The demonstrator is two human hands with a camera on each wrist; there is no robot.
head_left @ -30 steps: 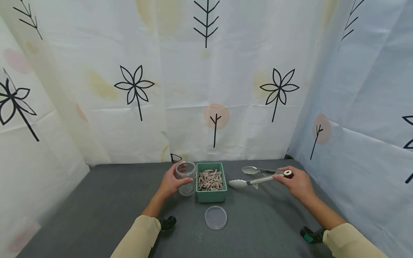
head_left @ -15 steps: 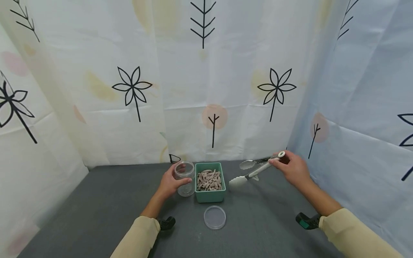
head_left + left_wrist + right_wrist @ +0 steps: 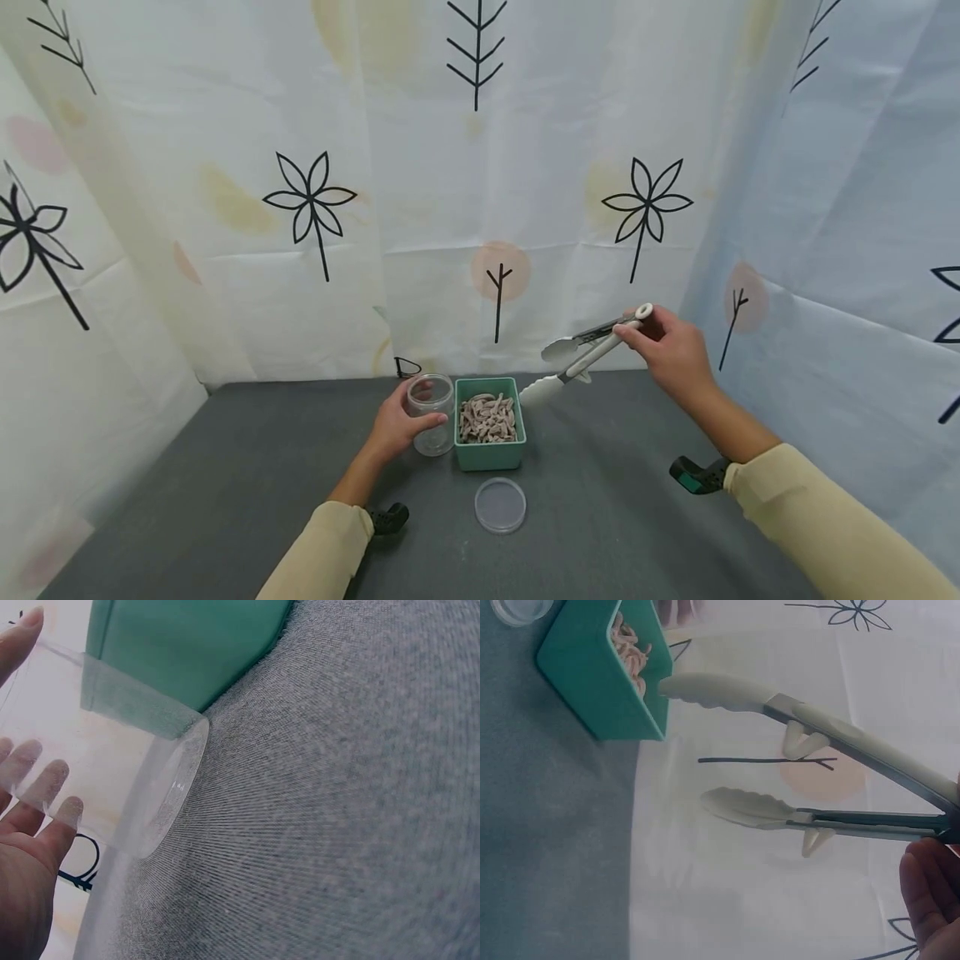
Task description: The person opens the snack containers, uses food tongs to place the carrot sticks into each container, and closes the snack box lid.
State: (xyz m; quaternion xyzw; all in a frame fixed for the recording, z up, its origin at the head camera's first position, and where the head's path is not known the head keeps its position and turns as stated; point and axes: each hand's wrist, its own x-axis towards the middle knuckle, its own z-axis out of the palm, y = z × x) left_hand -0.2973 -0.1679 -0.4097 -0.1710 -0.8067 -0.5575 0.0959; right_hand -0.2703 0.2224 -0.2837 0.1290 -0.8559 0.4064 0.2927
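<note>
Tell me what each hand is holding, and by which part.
Left hand: the clear jar, gripped round its side. Right hand: the tongs, held near the ringed handle end.

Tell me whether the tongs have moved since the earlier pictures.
Yes. In the head view, the tongs have moved up the picture and leftward, their tips now nearer the rim of the green container.

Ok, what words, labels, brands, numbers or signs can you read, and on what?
No readable text anywhere.
Jar, box, lid, tongs: no lettering visible.
Curtain: drawings, no words; the D-like outline low down is probably part of one.
Wristbands: any marking is too small to read.
</note>
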